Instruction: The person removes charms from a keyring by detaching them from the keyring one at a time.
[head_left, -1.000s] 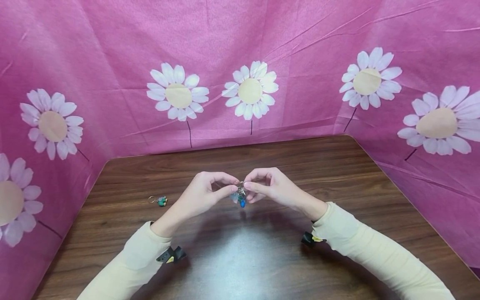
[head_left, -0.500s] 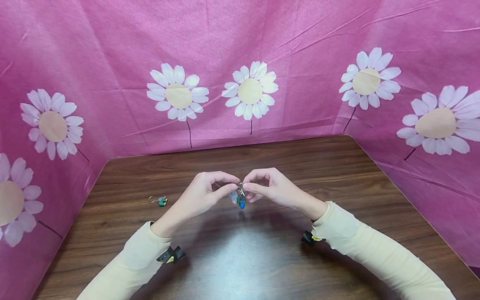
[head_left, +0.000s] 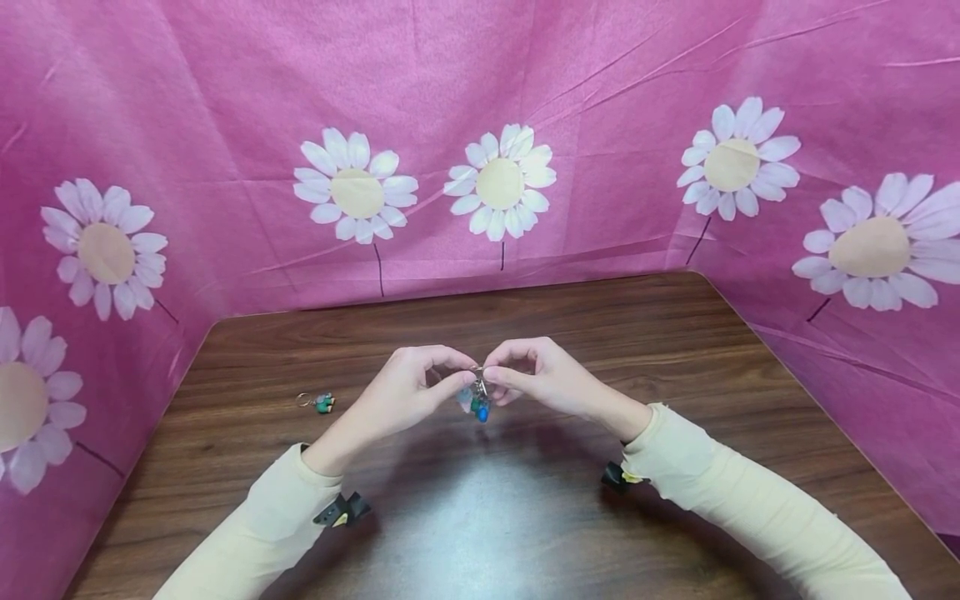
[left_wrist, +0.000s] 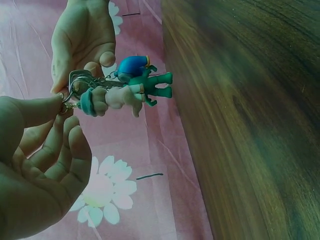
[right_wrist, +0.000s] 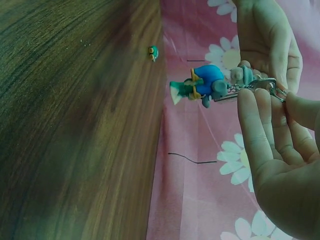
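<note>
Silvery metal rings (left_wrist: 81,78) are pinched by the left hand (head_left: 411,385) and right hand (head_left: 551,379), thumb to fingertip on each. Small blue, green and pale figurines (left_wrist: 133,66) are hung from them, dangling lengthwise below the fingers, about equally near both hands. One loose green figurine keychain (head_left: 325,403) (ring end pointed away) is seen lying sideways on the brown wood-grain table (head_left: 480,517), nearer the left hand.

Pale cream sleeves (head_left: 258,508), black wrist-worn devices (head_left: 358,505), small yellow patches (head_left: 341,519), perhaps labels
</note>
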